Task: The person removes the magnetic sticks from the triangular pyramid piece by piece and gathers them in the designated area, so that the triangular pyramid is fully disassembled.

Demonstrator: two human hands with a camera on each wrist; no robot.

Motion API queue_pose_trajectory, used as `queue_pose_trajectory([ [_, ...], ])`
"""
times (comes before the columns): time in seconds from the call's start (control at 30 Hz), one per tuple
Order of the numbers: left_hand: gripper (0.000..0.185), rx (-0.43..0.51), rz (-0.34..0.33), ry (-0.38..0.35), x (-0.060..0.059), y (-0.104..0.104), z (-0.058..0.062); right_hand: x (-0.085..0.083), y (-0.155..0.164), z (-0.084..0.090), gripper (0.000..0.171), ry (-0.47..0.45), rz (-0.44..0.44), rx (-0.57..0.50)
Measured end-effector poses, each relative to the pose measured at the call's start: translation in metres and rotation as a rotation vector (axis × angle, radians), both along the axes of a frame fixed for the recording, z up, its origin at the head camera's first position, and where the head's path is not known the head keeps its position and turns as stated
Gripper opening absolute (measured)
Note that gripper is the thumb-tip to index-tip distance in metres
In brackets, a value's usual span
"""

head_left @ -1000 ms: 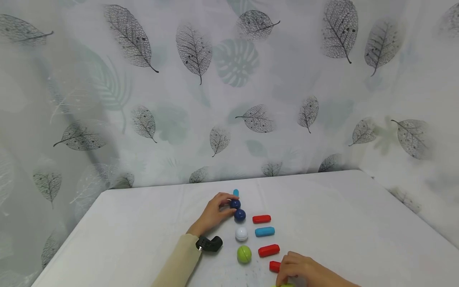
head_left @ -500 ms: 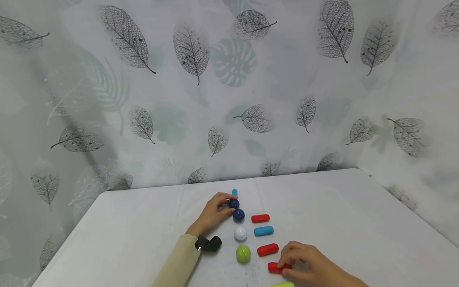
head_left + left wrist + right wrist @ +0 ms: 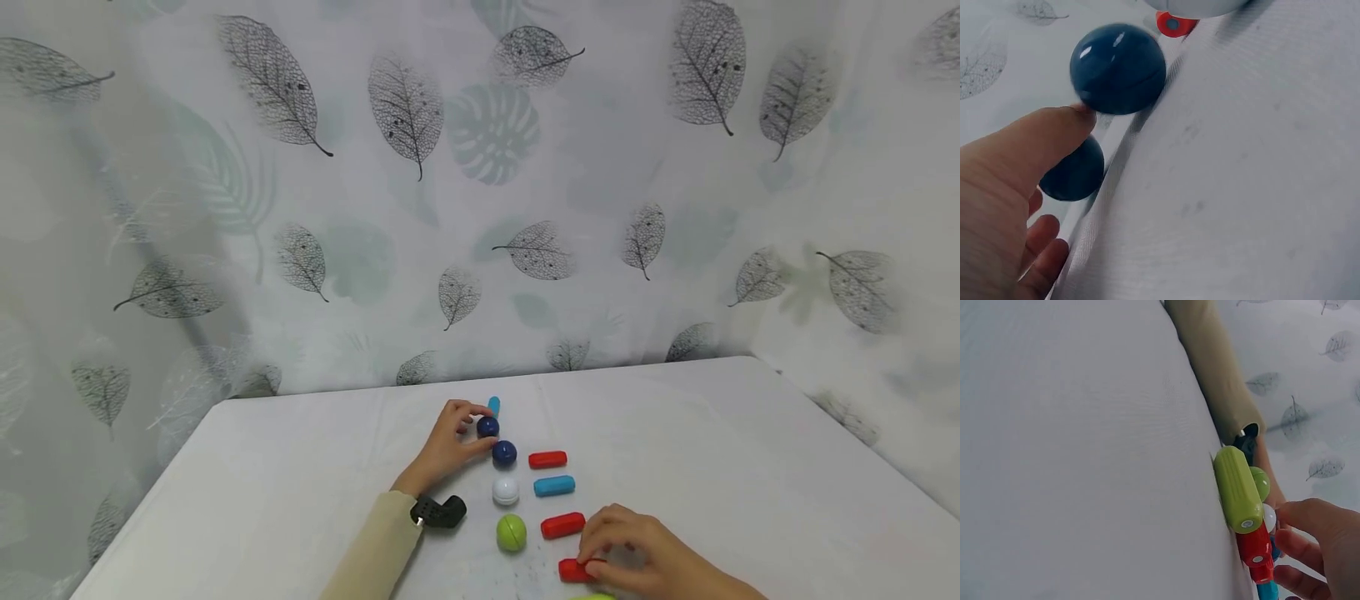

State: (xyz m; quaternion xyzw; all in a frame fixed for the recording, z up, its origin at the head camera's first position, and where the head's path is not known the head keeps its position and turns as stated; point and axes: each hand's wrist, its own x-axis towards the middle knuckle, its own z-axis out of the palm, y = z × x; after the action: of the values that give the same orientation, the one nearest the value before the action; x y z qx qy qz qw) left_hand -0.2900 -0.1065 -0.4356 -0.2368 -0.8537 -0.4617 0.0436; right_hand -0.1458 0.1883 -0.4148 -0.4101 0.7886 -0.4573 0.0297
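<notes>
My left hand (image 3: 447,447) curls around the farther navy ball (image 3: 487,427), thumb on its near side and fingers beyond. The thumb tip also touches the nearer navy ball (image 3: 1119,70). A short light-blue rod (image 3: 494,406) lies just beyond the fingers. My right hand (image 3: 633,548) pinches the nearest red magnetic rod (image 3: 572,572) between thumb and fingers. In the right wrist view, a lime-green rod (image 3: 1237,489) lies beside that red rod (image 3: 1252,547), partly covering it. The red rod's right end is hidden by the hand in the head view.
A white ball (image 3: 506,490) and a green ball (image 3: 512,532) continue the row of balls. To their right lie a red rod (image 3: 547,460), a blue rod (image 3: 554,486) and another red rod (image 3: 562,525). Leaf-print curtain (image 3: 405,325) borders the white table (image 3: 697,450).
My right hand went from the lime-green rod to the nearest red rod, which then shifted slightly left and nearer. The two navy balls have moved slightly apart at my left hand.
</notes>
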Motion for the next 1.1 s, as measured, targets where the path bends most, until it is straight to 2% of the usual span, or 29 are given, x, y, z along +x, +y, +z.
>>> queue_pose_trajectory([
  [0.17, 0.030, 0.011, 0.005, 0.007, 0.001, 0.001, 0.000, -0.005, -0.003, 0.005, 0.011, 0.028, -0.041, -0.019],
  [0.37, 0.030, 0.025, 0.005, 0.015, 0.001, -0.001, 0.000, -0.021, -0.010, 0.007, 0.016, 0.142, -0.055, -0.045],
  [0.57, 0.032, 0.041, 0.006, 0.001, 0.000, -0.005, 0.000, -0.043, -0.018, 0.011, 0.021, 0.224, -0.124, -0.075],
  [0.8, 0.032, 0.063, -0.018, 0.016, -0.004, -0.005, -0.004, -0.080, -0.035, 0.018, 0.017, 0.280, -0.193, -0.080],
  [0.97, 0.034, 0.074, -0.057, 0.015, -0.005, -0.004, -0.006, -0.104, -0.041, 0.017, 0.019, 0.272, -0.268, -0.029],
  [1.1, 0.037, 0.100, -0.101, -0.020, -0.004, -0.003, -0.003, -0.116, -0.043, 0.014, 0.027, 0.215, -0.324, 0.031],
])
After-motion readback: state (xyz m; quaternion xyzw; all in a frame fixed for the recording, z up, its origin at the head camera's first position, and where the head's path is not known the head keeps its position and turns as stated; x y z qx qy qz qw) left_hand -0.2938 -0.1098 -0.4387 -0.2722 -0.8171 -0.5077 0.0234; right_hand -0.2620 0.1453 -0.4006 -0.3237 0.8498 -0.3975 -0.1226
